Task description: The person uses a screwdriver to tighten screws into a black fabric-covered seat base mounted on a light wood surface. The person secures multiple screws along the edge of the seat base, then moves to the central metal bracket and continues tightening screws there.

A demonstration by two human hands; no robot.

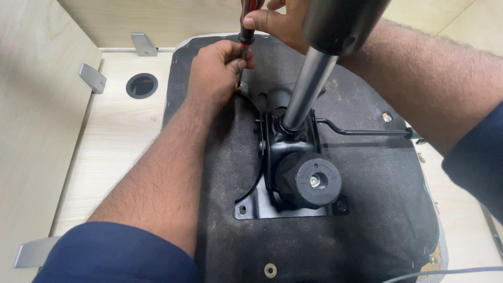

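An upturned office chair seat (367,220), covered in black fabric, lies on a pale wooden desk. A black metal mechanism plate (293,173) with a round knob and a shiny gas-lift column (309,89) is fixed to its underside. My left hand (217,68) pinches the lower shaft of a red-and-black screwdriver (246,36), whose tip meets a screw at the plate's far left corner. My right hand (280,23) grips the screwdriver handle from above, partly hidden behind the column's dark end.
A black lever rod (367,131) sticks out rightwards from the mechanism. The desk (120,136) has a round cable hole (142,85) and grey metal brackets (93,77) along its side panels. A grey cable (450,272) runs at bottom right.
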